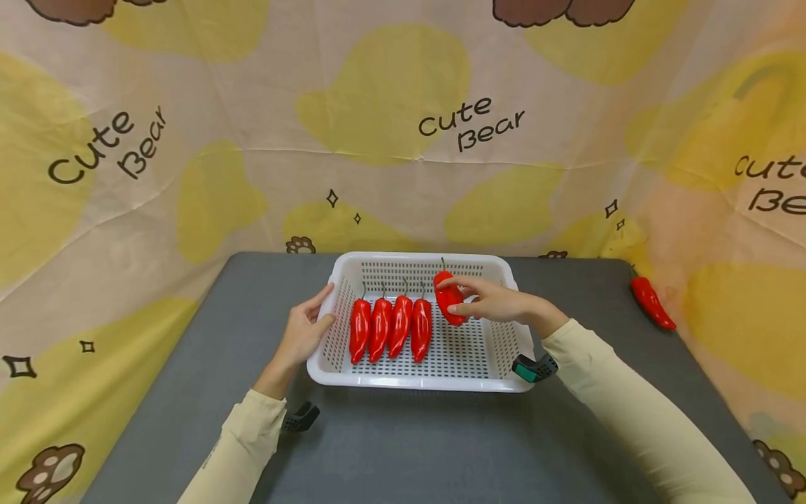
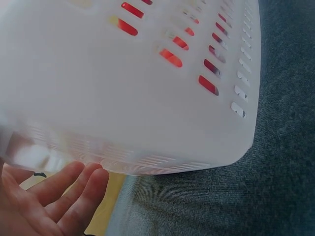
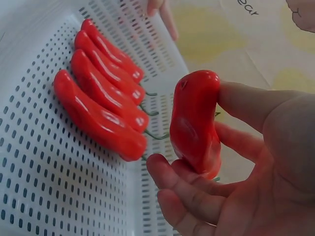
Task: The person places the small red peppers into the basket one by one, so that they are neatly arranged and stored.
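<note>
A white plastic basket [image 1: 434,384] with slotted walls stands on the grey table. My left hand [image 1: 302,336] holds the basket's left rim; in the left wrist view its fingers [image 2: 91,196] lie by the outer wall. Several glossy red chili peppers [image 1: 401,325] lie side by side in the basket's left half, green stems towards the far wall. My right hand [image 1: 494,299] pinches another red pepper [image 1: 446,299] between thumb and fingers, over the basket to the right of the row. In the right wrist view this pepper [image 3: 194,123] is raised off the basket floor.
One more red pepper [image 1: 653,302] lies at the table's right edge, beyond my right forearm. A patterned cloth [image 1: 390,105] hangs behind and beside the grey table [image 1: 403,448]. Each wrist wears a dark band.
</note>
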`<state>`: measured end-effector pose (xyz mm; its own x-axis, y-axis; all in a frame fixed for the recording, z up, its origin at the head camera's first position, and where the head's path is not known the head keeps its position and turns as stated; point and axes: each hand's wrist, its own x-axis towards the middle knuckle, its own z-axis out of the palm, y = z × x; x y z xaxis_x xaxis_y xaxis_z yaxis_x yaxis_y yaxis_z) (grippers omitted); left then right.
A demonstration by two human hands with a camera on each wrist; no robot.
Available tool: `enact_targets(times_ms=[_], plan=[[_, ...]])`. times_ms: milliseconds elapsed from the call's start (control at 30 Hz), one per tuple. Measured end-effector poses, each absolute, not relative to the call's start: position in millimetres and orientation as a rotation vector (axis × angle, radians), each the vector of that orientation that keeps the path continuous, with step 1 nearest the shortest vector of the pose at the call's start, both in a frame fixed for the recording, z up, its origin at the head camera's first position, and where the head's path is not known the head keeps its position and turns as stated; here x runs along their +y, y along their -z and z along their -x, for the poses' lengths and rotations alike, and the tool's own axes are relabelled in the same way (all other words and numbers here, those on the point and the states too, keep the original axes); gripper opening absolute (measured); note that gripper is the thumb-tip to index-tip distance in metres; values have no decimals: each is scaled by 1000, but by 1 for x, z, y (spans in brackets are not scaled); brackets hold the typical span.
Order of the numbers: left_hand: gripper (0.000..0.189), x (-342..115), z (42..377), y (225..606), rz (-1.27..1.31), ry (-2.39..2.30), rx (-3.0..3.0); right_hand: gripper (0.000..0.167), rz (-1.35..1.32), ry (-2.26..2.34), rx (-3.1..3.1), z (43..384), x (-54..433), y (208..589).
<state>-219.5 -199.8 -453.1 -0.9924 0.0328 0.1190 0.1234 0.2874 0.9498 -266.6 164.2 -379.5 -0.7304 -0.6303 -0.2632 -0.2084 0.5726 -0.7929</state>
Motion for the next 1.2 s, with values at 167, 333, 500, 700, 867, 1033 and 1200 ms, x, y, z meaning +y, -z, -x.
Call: enact_targets(times_ms=[167, 333, 500, 700, 867, 1033, 1200], plan=[[59, -200, 218, 452, 145, 1795, -2481, 57, 665, 1040, 2264, 267, 161, 384], [58, -201, 220, 453, 149, 1796, -2484, 54, 687, 1051, 2223, 264, 160, 386], [58, -201, 222, 454, 154, 1809, -2460, 49, 742, 1014, 2250, 264, 160, 390], [59, -201, 224, 455, 170, 1834, -2443, 48, 724, 926, 2268, 263, 160, 395], [58, -201, 223, 456, 159, 1840, -2446, 48, 690, 864, 2268, 265, 157, 399], [59, -201, 222, 456, 154, 1837, -2453, 48, 723, 810, 2282, 267, 153, 402], [58, -200, 222, 454, 156, 1844, -2450, 50, 708, 723, 2311, 268, 150, 401]])
